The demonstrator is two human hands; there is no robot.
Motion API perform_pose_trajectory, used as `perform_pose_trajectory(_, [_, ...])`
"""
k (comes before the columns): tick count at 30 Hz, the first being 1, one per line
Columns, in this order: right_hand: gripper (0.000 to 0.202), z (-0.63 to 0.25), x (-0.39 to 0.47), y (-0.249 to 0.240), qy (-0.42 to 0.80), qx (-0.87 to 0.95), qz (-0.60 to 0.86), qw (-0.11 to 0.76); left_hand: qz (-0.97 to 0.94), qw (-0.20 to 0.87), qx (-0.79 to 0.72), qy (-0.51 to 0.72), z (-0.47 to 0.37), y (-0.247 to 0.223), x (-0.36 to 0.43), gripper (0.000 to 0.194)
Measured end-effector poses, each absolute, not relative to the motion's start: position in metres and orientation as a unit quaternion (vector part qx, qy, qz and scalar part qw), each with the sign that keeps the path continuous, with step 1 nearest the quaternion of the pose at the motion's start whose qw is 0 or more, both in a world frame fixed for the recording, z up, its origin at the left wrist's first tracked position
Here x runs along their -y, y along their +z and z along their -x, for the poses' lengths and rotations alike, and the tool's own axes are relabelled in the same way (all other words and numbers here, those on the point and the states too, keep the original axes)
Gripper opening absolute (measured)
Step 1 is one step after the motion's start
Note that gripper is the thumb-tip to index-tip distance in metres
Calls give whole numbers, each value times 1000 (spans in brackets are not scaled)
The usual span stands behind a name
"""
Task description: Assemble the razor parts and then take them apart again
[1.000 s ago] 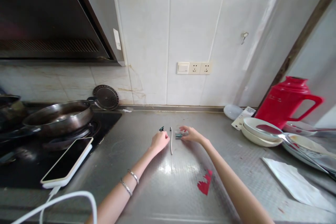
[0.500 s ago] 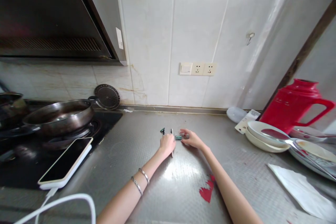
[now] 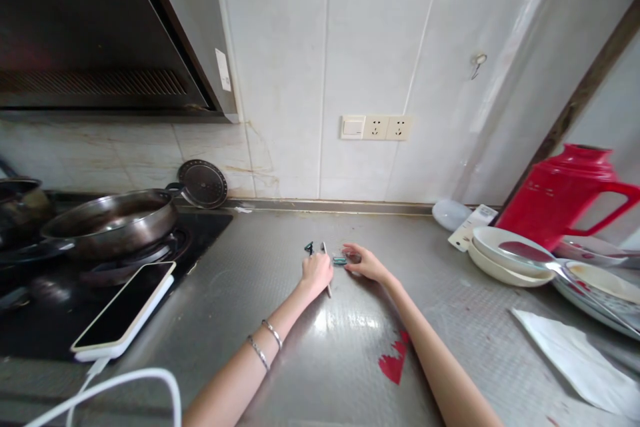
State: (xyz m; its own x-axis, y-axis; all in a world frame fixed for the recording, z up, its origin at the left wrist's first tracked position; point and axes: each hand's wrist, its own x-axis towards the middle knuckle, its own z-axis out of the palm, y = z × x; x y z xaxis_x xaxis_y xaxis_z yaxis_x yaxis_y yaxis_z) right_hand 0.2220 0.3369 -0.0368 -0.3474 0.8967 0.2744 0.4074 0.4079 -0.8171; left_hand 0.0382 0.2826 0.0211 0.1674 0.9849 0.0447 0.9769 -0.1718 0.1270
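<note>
My left hand (image 3: 317,271) is closed low over the metal counter, around a thin pale stick (image 3: 329,291) whose ends show above and below it. Just beyond its fingers lies a small dark green-black item (image 3: 309,248). My right hand (image 3: 367,263) is bent with its fingertips near the counter, close to a small teal piece (image 3: 339,261). Something small and greyish shows between its thumb and fingers, too small to name. Nearer to me, a torn red piece (image 3: 393,365) lies left of my right forearm.
At left are a stove (image 3: 30,327) with a steel pan (image 3: 113,220), a phone (image 3: 125,310) and a white cable (image 3: 145,374). To the right stand a red thermos (image 3: 560,193), stacked bowls (image 3: 505,273) and a white paper (image 3: 575,360). Sockets (image 3: 376,127) sit on the wall.
The pale stick has tilted, its far end now further left. My left hand has shifted slightly left; my right hand has hardly moved.
</note>
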Motion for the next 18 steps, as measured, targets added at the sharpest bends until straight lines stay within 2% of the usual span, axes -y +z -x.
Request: perform_pose_trajectory(18, [56,-228,-338,-39,376,729,434,372,-778,18,-625,55,-37,16,-283,27])
